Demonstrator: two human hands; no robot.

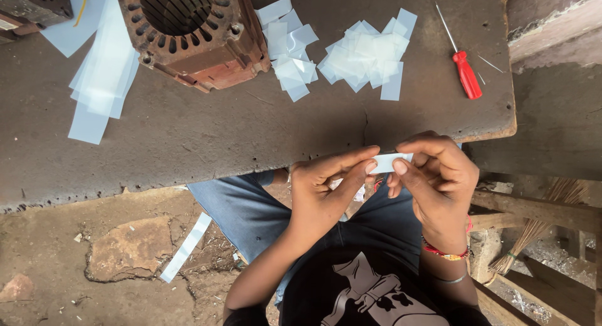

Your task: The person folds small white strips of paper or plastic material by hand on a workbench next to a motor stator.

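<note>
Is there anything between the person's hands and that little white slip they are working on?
Nothing visible. The left hand and the right hand both pinch the small white rectangular paper slip directly, fingertips on it, just off the near edge of the worn grey table. The loose piles of cut slips lie apart, farther back.

No packages, labels, signs or screens are showing anywhere in view (nothing boxed, tagged or lit up). Nothing on the worktop or the ground below it is reading as packaging either, and no printed panel is sitting in frame.
</note>
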